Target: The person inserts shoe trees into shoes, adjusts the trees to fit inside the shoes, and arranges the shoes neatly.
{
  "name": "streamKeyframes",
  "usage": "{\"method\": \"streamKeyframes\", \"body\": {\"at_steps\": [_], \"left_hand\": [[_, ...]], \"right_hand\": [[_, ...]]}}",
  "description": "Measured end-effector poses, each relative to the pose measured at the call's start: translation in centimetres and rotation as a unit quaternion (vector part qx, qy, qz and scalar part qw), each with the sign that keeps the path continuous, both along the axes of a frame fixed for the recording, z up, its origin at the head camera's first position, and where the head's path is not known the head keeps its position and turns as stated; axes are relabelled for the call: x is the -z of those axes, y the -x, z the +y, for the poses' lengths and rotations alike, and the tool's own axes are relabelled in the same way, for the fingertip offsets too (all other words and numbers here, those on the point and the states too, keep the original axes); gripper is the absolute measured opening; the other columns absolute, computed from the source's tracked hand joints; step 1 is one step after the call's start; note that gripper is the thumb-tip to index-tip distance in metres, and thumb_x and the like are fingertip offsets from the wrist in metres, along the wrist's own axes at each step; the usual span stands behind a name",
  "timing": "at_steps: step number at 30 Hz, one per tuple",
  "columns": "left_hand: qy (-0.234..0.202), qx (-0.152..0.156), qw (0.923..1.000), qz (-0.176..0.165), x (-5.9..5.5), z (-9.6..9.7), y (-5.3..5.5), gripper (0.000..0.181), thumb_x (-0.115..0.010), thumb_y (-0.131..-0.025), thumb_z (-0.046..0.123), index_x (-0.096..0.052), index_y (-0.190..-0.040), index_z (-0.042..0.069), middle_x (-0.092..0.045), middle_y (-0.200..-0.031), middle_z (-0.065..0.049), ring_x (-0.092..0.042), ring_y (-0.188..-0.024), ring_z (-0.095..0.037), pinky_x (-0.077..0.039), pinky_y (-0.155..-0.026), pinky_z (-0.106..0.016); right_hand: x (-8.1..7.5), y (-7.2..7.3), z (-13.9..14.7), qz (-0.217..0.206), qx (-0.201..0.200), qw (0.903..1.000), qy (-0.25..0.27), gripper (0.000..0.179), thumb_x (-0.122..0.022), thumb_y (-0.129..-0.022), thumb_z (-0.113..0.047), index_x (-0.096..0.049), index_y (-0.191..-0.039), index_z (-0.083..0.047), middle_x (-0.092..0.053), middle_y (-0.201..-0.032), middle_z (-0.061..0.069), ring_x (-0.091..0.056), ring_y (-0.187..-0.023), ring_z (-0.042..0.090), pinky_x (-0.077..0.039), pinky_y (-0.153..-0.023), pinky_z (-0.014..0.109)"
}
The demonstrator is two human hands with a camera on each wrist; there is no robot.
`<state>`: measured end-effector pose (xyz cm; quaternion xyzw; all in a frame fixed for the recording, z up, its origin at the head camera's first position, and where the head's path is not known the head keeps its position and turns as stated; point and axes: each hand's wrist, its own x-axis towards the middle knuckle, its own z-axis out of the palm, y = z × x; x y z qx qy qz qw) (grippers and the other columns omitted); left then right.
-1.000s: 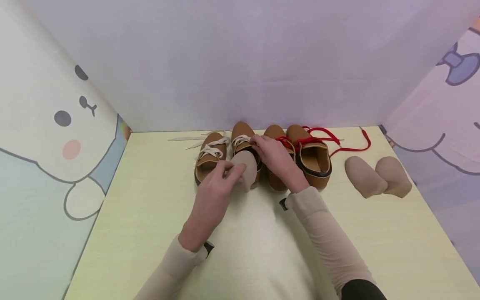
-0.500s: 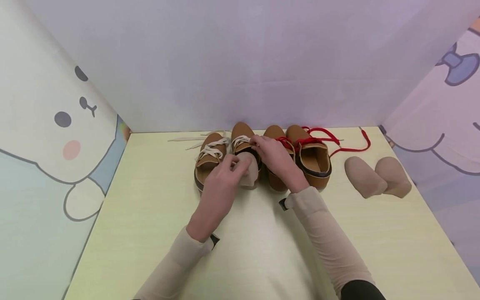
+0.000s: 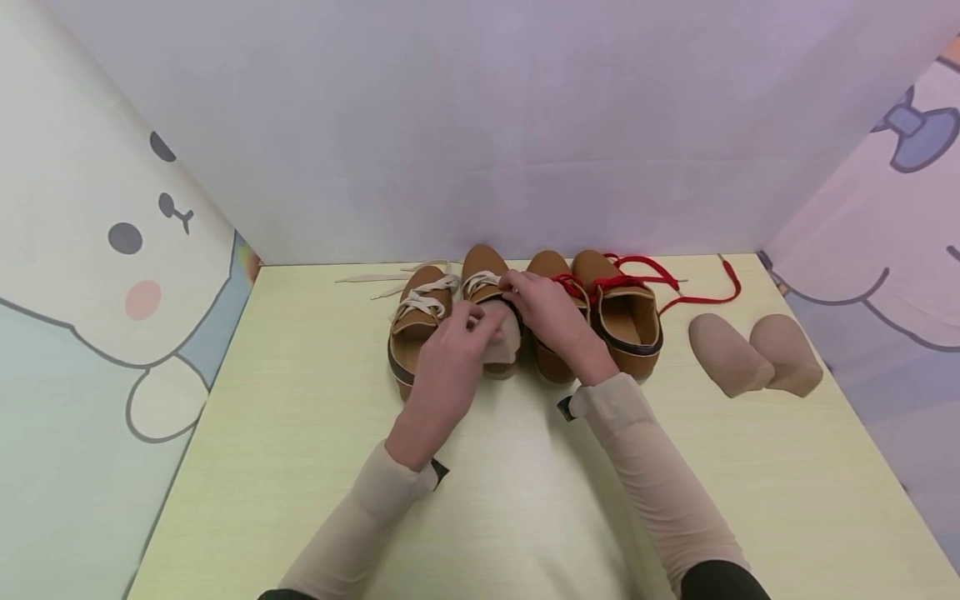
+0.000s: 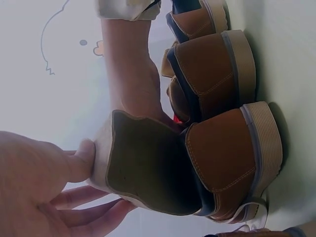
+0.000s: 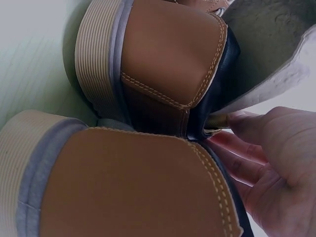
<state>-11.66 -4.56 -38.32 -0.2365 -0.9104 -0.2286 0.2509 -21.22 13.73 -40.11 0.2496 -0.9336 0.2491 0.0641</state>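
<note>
The shoe (image 4: 224,158) was brown with white laces, a dark collar, pale stitching and a ribbed cream sole, standing upright on the surface (image 3: 315,400) with its toe toward the far edge. The right hand (image 3: 550,310) pinched the rim of its opening near the laces. The insert (image 4: 148,168), a beige hollow shell with a thin edge, sat partly in that opening, its front end hidden inside and its open rear sticking out, tilted upward. The left hand (image 3: 450,354) gripped the rear between thumb and fingers.
</note>
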Motion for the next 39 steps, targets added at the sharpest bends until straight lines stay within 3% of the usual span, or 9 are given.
{"method": "streamKeyframes", "body": {"at_steps": [8,14,31,39], "left_hand": [[0.000,-0.019,0.9998,-0.008,0.1,0.5,0.5,0.031,-0.068,-0.098,0.029,-0.068,-0.124,0.010,-0.063,-0.105,-0.011,-0.067,-0.072,-0.025,-0.060,-0.064,-0.038],[-0.005,-0.021,0.9996,-0.015,0.4,0.7,0.9,0.036,-0.067,-0.098,0.032,-0.066,-0.125,0.008,-0.063,-0.105,-0.012,-0.069,-0.080,-0.027,-0.062,-0.071,-0.040],[-0.018,-0.049,0.9986,-0.013,0.9,1.0,1.9,0.034,-0.067,-0.100,0.036,-0.066,-0.119,0.008,-0.065,-0.107,-0.011,-0.071,-0.085,-0.028,-0.062,-0.076,-0.041],[-0.035,-0.048,0.9978,-0.031,0.9,1.1,2.4,0.036,-0.068,-0.100,0.037,-0.067,-0.120,0.007,-0.067,-0.110,-0.012,-0.072,-0.090,-0.031,-0.062,-0.077,-0.045]], "right_hand": [[-0.1,0.0,0.0,-0.006,0.003,1.0000,0.000,0.016,-0.063,-0.105,-0.017,-0.067,-0.120,-0.014,-0.074,-0.115,0.008,-0.072,-0.095,0.025,-0.060,-0.087,0.041],[0.0,0.3,0.1,-0.001,-0.008,1.0000,0.004,0.016,-0.063,-0.105,-0.017,-0.067,-0.120,-0.012,-0.074,-0.114,0.008,-0.072,-0.096,0.024,-0.059,-0.088,0.042],[-0.3,0.3,0.8,-0.036,-0.016,0.9989,0.027,0.021,-0.065,-0.103,-0.013,-0.070,-0.124,-0.011,-0.073,-0.122,0.008,-0.070,-0.107,0.025,-0.058,-0.096,0.043],[-0.3,-0.2,1.2,-0.041,0.003,0.9976,0.056,0.019,-0.065,-0.104,-0.017,-0.072,-0.121,-0.014,-0.072,-0.119,0.007,-0.067,-0.096,0.023,-0.058,-0.088,0.042]]}}
